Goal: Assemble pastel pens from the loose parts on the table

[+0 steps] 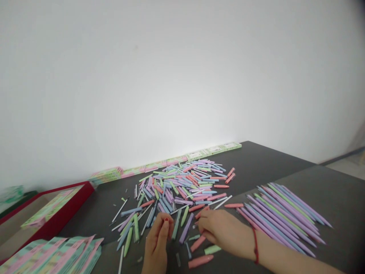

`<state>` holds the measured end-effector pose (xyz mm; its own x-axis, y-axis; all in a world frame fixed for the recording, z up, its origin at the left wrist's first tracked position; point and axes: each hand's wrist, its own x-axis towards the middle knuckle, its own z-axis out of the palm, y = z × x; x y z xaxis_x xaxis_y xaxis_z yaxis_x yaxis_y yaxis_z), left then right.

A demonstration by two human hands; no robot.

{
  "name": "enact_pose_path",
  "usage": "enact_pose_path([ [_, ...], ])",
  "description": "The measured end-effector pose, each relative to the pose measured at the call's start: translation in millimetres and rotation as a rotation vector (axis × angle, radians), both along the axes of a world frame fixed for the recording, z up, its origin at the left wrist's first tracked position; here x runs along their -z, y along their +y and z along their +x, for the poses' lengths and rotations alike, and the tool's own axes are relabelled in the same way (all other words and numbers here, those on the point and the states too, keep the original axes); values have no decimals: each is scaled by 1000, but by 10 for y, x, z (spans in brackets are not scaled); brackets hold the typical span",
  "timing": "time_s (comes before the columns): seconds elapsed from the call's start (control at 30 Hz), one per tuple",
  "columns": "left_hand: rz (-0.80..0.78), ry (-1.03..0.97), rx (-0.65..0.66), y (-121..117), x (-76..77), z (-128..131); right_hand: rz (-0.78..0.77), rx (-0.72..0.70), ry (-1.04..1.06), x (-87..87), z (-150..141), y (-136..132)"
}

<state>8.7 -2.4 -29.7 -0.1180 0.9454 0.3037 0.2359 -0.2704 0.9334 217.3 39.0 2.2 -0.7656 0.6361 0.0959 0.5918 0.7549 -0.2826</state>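
Observation:
My left hand is closed, thumb against the curled fingers, at the near edge of a heap of pastel pen parts. A small red spot shows at its fingertips; whether it is a held piece or a nail I cannot make out. My right hand, with a red cord bracelet on the wrist, reaches down among loose parts with its fingers bent together; what they hold is hidden. Below it lie a salmon pen barrel and a green barrel. A purple barrel rests between the hands.
Rows of long pointed pens, mostly purple, lie at right on the dark table. Printed packets are stacked at near left, beside a red-rimmed box holding more. Flat printed boxes line the white wall.

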Motion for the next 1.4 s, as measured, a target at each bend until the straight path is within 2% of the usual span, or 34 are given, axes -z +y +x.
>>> enact_pose_path([
  [0.1,-18,-34,5,16,19,-48,5,-7,-9,73,-41,-44],
  [0.17,-4,16,13,12,-6,-76,18,11,-28,124,-60,-48],
  [0.27,-12,249,43,-1,-83,-79,48,89,-47,156,-56,-6],
  [0.4,-72,606,132,-25,-169,22,63,276,-131,107,24,115],
  [0.53,-11,850,244,-40,-187,115,111,434,-220,17,174,260],
  [0.63,9,1038,248,-26,-184,102,129,506,-256,-21,269,339],
  [0.73,-29,1145,229,0,-176,57,124,523,-277,-7,290,368],
  [0.9,-47,1195,165,18,-155,28,114,453,-269,77,231,370],
  [1.0,-8,1152,121,15,-138,32,112,431,-249,89,228,374],
  [1.1,67,981,68,2,-120,60,112,410,-193,22,244,340],
  [1.2,59,634,52,-26,-109,140,57,323,-86,-84,214,233],
  [1.33,-136,76,237,-43,-72,283,-290,152,311,-104,49,33],
  [1.4,-188,-108,252,-34,-27,325,-346,156,447,-45,-59,-48],
])
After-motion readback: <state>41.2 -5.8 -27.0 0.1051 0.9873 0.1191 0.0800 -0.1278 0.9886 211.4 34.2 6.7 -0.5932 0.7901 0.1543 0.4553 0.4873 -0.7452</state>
